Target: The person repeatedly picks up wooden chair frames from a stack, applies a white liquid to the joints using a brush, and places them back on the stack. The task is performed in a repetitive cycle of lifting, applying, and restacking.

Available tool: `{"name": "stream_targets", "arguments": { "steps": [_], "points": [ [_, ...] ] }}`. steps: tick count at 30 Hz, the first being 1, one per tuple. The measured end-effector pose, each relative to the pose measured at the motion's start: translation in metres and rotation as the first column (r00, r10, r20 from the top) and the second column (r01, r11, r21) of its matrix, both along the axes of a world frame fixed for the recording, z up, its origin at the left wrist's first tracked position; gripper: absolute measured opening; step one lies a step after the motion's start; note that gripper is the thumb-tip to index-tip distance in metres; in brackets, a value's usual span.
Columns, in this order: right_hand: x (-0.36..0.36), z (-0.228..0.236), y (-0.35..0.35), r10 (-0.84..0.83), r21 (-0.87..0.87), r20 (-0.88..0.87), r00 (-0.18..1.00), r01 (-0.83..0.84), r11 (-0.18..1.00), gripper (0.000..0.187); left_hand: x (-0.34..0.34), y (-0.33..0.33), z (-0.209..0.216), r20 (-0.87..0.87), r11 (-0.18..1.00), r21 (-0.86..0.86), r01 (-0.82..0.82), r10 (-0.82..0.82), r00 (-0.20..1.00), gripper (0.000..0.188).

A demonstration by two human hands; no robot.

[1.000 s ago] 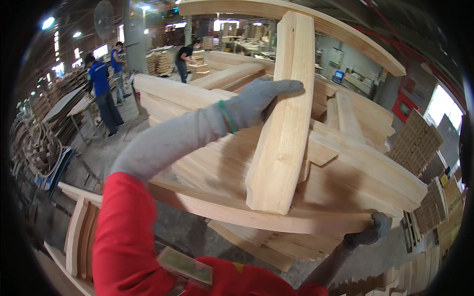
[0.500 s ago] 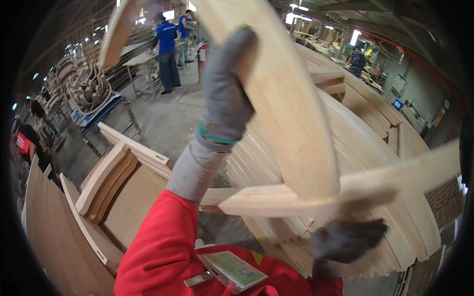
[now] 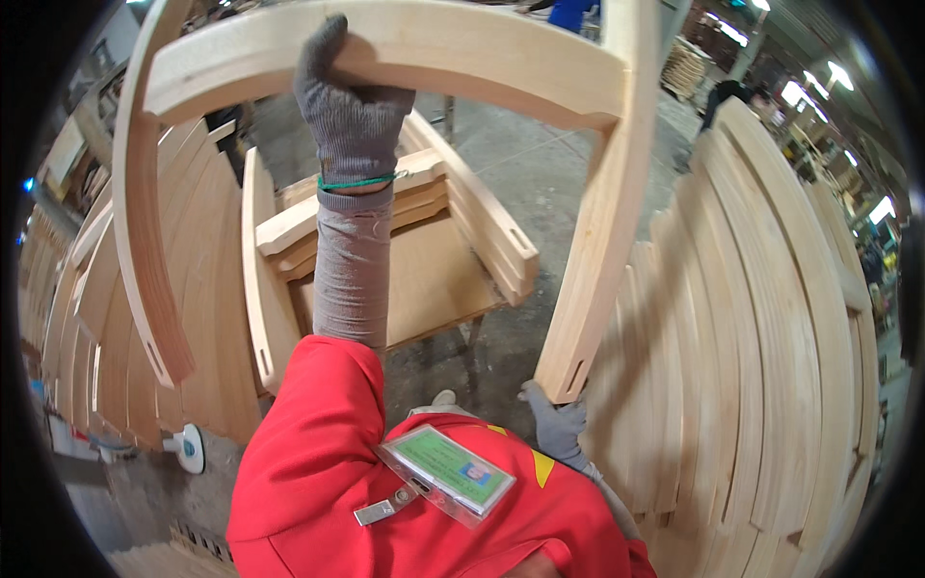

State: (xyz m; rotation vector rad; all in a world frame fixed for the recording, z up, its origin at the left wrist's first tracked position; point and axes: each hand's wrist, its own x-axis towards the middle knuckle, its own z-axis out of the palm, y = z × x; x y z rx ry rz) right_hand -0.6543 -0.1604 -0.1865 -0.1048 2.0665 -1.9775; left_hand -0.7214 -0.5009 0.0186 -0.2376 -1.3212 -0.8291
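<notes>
You hold the frame (image 3: 605, 241) up in front of you. Your left hand (image 3: 355, 120) closes its fingers on the top bar (image 3: 472, 43); your right hand (image 3: 559, 422) pinches one leg's end (image 3: 567, 361).

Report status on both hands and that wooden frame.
Left hand holding wooden frame by its crosspiece. Right hand against lower end of right leg. Frame held up across the view. Stacked wooden parts beyond; clearance unclear.
</notes>
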Motion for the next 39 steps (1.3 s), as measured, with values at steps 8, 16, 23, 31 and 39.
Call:
{"name": "stream_targets", "arguments": {
  "steps": [8,16,23,31,39],
  "points": [
    [-0.101,0.009,-0.081,-0.120,0.057,-0.368,0.922,0.151,0.987,0.048,0.021,-0.118,-0.155,0.436,0.907,0.370,-0.202,0.022,0.899,0.062],
    [-0.162,-0.032,-0.129,0.112,0.446,-0.447,0.888,0.112,0.888,0.064,0.008,-0.192,-0.262,-0.307,0.216,0.855,0.471,-0.522,0.796,0.043],
    [-0.179,-0.061,-0.128,0.173,0.548,-0.463,0.869,0.127,0.827,0.080,-0.009,-0.206,-0.303,-0.287,0.229,0.840,0.493,-0.583,0.760,0.049],
    [-0.165,-0.026,-0.098,0.193,0.563,-0.574,0.796,0.212,0.799,0.083,-0.068,-0.076,-0.183,-0.659,-0.582,0.751,0.312,-0.634,0.404,0.064],
    [-0.087,0.156,0.116,-0.059,0.252,-0.950,0.305,0.868,0.429,0.072,-0.165,0.171,0.017,0.600,0.347,0.171,0.922,-0.779,0.182,0.082]
  ]
}}
